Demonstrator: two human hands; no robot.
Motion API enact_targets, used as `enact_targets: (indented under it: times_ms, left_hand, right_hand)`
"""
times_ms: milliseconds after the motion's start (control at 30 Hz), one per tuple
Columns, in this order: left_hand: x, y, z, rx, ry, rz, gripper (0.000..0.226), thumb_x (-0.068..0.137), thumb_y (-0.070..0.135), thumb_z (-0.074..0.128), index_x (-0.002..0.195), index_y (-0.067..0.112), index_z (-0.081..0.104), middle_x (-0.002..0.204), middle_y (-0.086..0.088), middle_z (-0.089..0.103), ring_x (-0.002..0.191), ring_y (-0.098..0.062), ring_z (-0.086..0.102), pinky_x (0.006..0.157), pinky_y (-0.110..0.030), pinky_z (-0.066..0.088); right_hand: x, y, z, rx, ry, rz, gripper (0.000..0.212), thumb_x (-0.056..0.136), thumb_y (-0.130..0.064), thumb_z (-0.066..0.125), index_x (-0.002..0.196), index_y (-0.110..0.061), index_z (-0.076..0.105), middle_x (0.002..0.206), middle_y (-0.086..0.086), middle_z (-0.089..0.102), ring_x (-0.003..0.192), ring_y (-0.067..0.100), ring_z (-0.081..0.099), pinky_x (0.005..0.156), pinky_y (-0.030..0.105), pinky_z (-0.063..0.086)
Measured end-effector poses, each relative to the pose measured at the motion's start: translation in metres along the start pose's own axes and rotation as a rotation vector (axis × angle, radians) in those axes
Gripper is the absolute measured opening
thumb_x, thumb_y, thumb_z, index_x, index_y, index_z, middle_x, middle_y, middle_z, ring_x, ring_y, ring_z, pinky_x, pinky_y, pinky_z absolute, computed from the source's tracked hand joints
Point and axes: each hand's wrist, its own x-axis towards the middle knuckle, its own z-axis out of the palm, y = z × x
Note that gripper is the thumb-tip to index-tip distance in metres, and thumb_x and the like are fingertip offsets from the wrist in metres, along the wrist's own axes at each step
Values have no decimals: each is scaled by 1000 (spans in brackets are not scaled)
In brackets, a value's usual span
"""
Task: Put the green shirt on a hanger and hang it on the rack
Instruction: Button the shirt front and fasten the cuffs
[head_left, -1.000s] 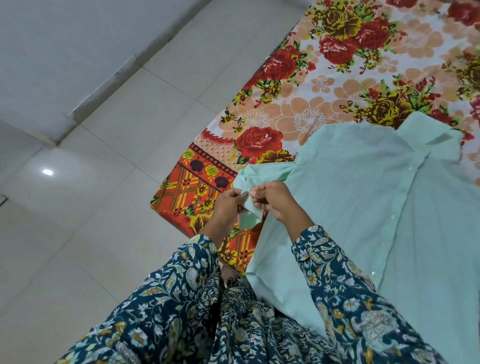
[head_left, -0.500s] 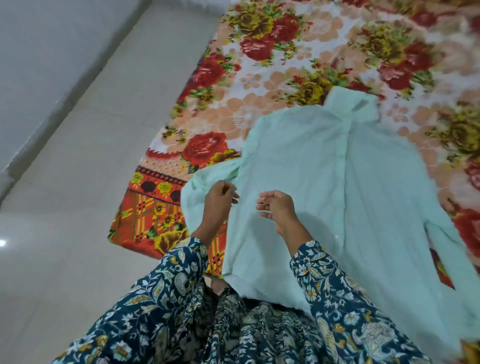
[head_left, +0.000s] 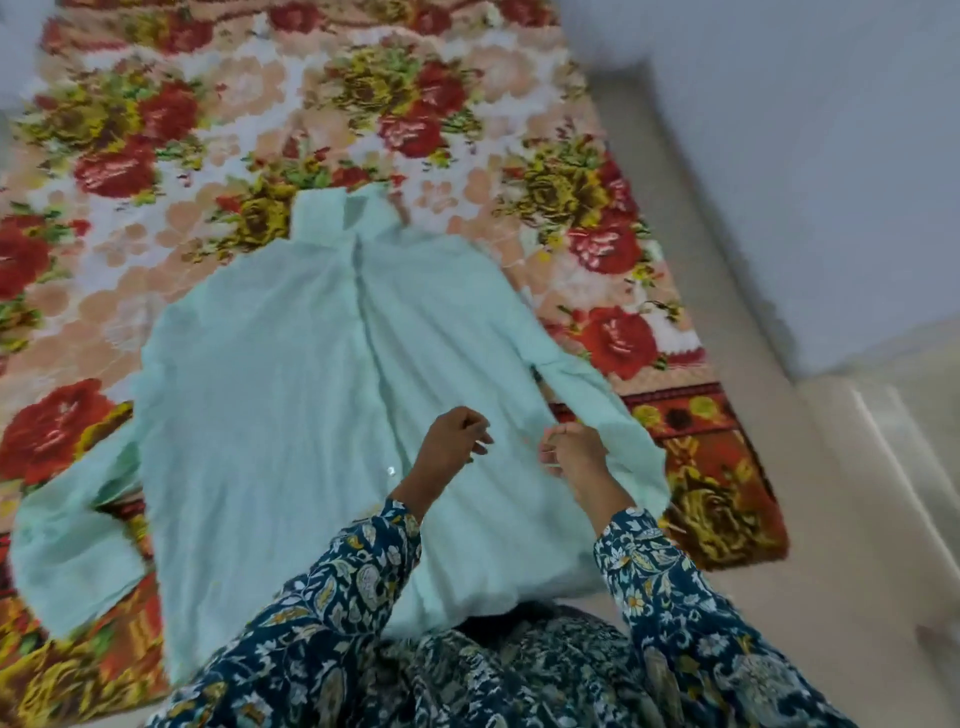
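Note:
The pale green shirt (head_left: 291, 395) lies flat and buttoned on a floral bedspread (head_left: 156, 156), collar away from me and both sleeves spread out. Over its lower right part hover my two hands. My left hand (head_left: 451, 441) has loosely curled fingers and holds nothing. My right hand (head_left: 577, 451) is at the inner edge of the right sleeve (head_left: 613, 421), fingers bent; motion blur hides whether it pinches the cloth. Neither a hanger nor a rack is in view.
The bedspread's right edge (head_left: 727, 467) meets a light tiled floor (head_left: 841, 545), with a pale wall (head_left: 805, 156) beyond it. My dark floral sleeves and lap (head_left: 467, 675) fill the bottom of the view.
I let go of the left sleeve. My view and both hands swung right across the shirt front to the right sleeve. The left sleeve now lies spread on the bedspread.

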Motion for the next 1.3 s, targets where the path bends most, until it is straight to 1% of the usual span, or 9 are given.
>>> enact_targets:
  times_ms: [133,233,367,433,567,767,967,1100,1300]
  left_hand:
    - [24,23,77,193,-104,-19,10,93,15,47,91,9,55,87,-4,64,74,-15,58,62,-23,43]
    - [32,22,110,368,-203,-17,10,92,14,47,91,10,56,90,-5,64,76,-15,58,58,-19,43]
    - [45,23,144,587,-281,36,11,87,12,54,95,11,61,98,-7,63,88,-20,58,72,-32,47]
    - [54,23,165,715,-387,43,30,83,14,62,113,8,57,112,-9,59,102,-23,56,78,-32,45]
    - [57,19,203,922,-434,107,38,76,21,72,104,2,56,108,-13,56,101,-28,54,82,-36,45]
    - [66,27,228,560,-286,59,20,88,9,53,69,11,44,67,-1,45,74,-23,49,65,-35,39]
    - [67,37,224,303,-288,26,19,88,15,58,72,12,50,69,-5,52,62,-22,52,54,-34,45]
    - [67,37,215,90,-278,-30,15,89,19,59,79,9,53,78,-11,54,73,-26,54,64,-38,47]
    - [55,44,206,-47,-403,-32,22,96,3,39,107,7,58,90,-1,64,76,-10,63,65,-19,52]
  right_hand:
    - [31,44,-81,-390,245,82,47,86,-25,55,123,3,48,118,18,62,110,37,59,86,38,49]
    - [37,72,-107,-256,293,182,62,84,-28,61,127,6,33,123,19,56,113,38,56,90,43,47]
    - [53,80,-133,-227,150,179,37,93,-14,44,121,9,48,118,24,59,112,39,55,85,40,45]
    - [62,66,-143,-170,109,90,20,91,-10,45,96,2,61,90,18,61,90,33,57,71,34,45]
    - [69,28,-159,251,160,71,20,83,-6,53,64,-5,49,64,10,42,62,20,40,56,31,30]
    - [67,28,-175,391,128,-31,18,89,-20,57,84,-3,58,82,12,56,72,20,53,61,27,43]
    - [58,65,-167,280,-13,-48,26,77,-21,73,84,1,63,80,19,62,71,24,55,65,38,49]
    - [52,54,-171,152,-73,-138,23,74,-14,76,85,-2,60,66,-2,53,57,9,47,53,19,36]
    - [46,53,-161,-123,43,-347,26,82,-7,64,106,2,57,97,8,59,91,20,57,74,23,42]
